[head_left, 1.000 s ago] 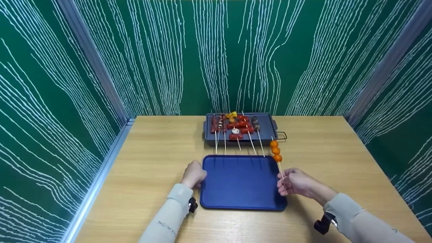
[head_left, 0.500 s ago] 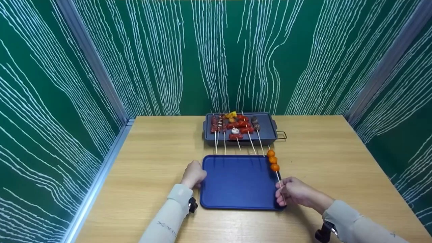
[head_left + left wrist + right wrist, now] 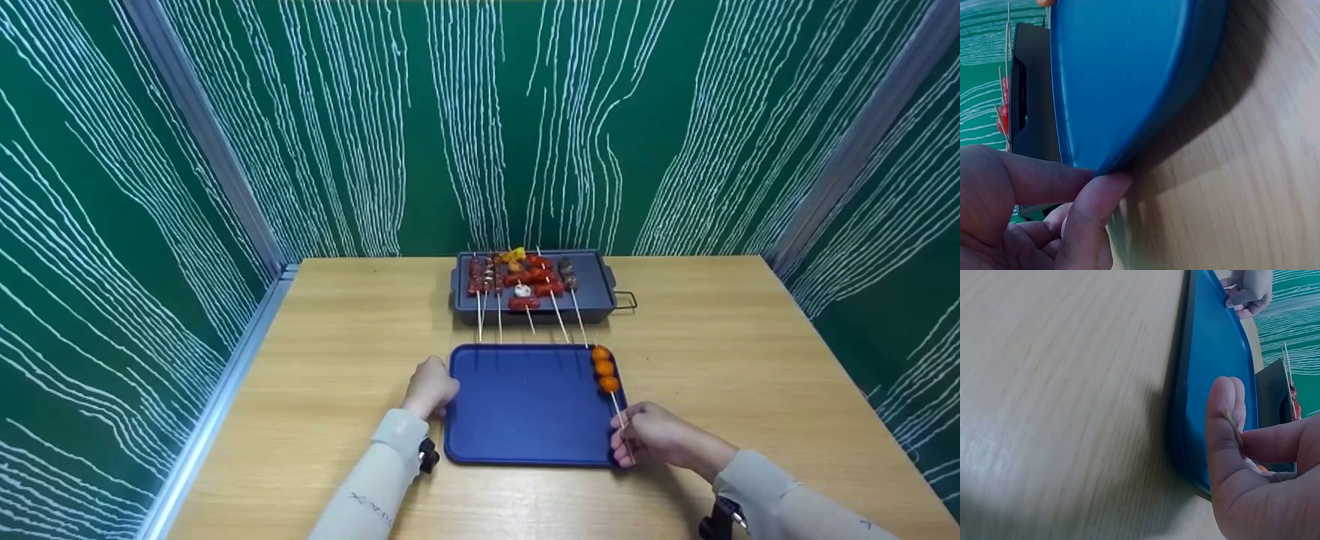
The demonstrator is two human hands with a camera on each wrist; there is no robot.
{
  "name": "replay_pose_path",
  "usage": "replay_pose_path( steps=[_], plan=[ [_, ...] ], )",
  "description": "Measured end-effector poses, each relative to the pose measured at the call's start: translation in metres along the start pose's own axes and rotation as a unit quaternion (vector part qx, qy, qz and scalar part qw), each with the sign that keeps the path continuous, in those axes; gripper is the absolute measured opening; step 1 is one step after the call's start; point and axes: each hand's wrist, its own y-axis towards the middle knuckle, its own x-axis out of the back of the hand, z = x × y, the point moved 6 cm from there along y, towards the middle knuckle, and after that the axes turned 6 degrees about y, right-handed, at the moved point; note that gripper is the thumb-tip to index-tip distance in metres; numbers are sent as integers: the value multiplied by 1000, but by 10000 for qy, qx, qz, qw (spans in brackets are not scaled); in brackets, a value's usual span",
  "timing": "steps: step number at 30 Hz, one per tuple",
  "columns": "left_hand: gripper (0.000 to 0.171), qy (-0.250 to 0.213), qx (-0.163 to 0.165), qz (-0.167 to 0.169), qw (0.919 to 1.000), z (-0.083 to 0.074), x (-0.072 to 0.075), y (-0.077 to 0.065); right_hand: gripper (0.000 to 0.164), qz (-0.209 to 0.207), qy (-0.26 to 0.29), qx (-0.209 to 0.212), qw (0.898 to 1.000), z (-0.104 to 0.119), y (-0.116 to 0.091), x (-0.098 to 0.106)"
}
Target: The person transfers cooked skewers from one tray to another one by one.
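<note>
A blue rectangular tray (image 3: 529,412) lies on the table in front of the person. At its left edge the left hand (image 3: 431,386) pinches the rim between thumb and finger, as the left wrist view shows up close. The right hand (image 3: 654,433) is at the tray's right edge and pinches the stick of a skewer (image 3: 604,368) with three orange balls. Those balls overlap the tray's far right corner, with the stick slanting back toward the person. In the right wrist view, the stick's end pokes out between the right thumb and fingers (image 3: 1221,433).
Behind the tray stands a dark grill pan (image 3: 592,300) with a wire handle (image 3: 626,301) on its right. Several skewers of red, yellow and dark pieces (image 3: 540,277) lie on it, their sticks jutting over the front edge. Green walls with white lines surround the wooden table (image 3: 337,337).
The right hand has come nearer the person and slightly left, bringing the orange-ball skewer from beside the grill pan to over the tray's right edge. The left hand has stayed on the rim.
</note>
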Motion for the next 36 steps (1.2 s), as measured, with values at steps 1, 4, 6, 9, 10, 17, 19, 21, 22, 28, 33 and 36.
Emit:
replay_pose_path(
  steps=[1, 4, 6, 9, 10, 17, 19, 21, 22, 28, 33, 36],
  plan=[
    [18, 0, 23, 15, 10000, 0, 0, 0, 21, -15, -4, -15, 10000, -1, 0, 0],
    [17, -66, 85, 44, 9999, 0, 0, 0, 22, -53, -13, -55, 10000, -1, 2, 0],
    [18, -67, 51, 47, 10000, 4, -2, 3, 23, -104, -67, -34, 9999, -1, 3, 0],
    [21, -32, 72, 54, 10000, 4, -3, 4, 26, -211, -81, -47, 9997, -1, 4, 0],
    [22, -3, 68, 51, 10000, 4, -3, 3, 28, -240, -103, -49, 9996, -1, 4, -1],
    [20, 77, 160, 42, 9998, 1, -2, 0, 30, -627, -230, -103, 9977, -2, 4, 0],
    [19, 50, 171, 24, 9998, 1, -1, 0, 24, -698, -344, -47, 9970, -2, 4, 0],
    [20, 23, 167, 6, 9999, 1, -1, 0, 19, -776, -477, 9, 9958, -1, 5, 0],
    [21, 3, 147, -4, 9999, 1, -1, -1, 16, -820, -555, 31, 9951, 0, 5, 0],
    [27, -41, 86, 54, 9999, 0, 0, -1, 12, -1071, -1408, 192, 9840, 5, 8, 3],
    [25, -96, 88, 61, 9999, 1, 0, 0, 17, -1310, -2005, 225, 9706, 11, 8, 4],
    [27, -178, 5, 76, 9998, 5, -3, 4, 18, -1356, -2197, 290, 9657, 13, 8, 5]
  ],
)
